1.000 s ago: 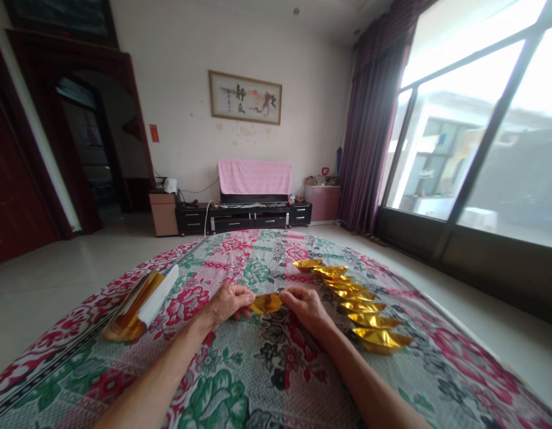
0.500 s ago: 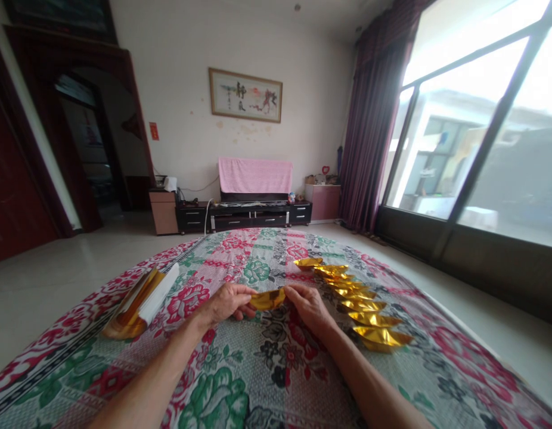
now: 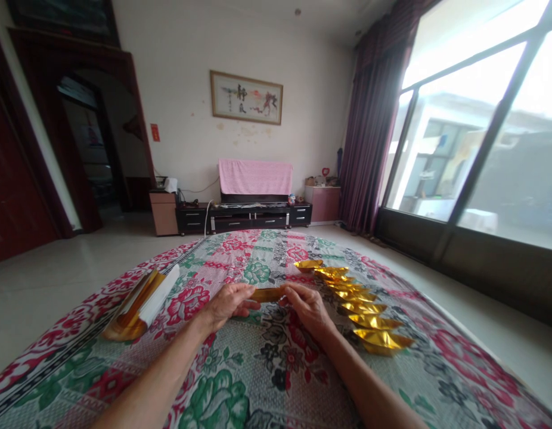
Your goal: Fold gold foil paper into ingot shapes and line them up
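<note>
Between my hands a narrow folded piece of gold foil paper (image 3: 267,294) is held out just above the table. My left hand (image 3: 231,305) pinches its left end, with the lower fingers partly extended beneath. At the right end, my right hand (image 3: 306,307) grips it between thumb and fingers. To the right stands a slanting row of several boat-shaped gold foil ingots (image 3: 382,341), the nearest being the largest in view. A stack of gold and white paper sheets (image 3: 139,305), curled over, lies left of my left hand.
A round table under a flowered cloth (image 3: 216,396) fills the foreground. Beyond it stand a low black cabinet (image 3: 249,220) and a pink cloth (image 3: 255,177) draped over something. A large window (image 3: 441,155) is at the right.
The foil piece has turned in my fingers, from showing a broader shiny face to a narrow, darker strip. Both hands keep their pinch at its ends; the view has shifted slightly.
</note>
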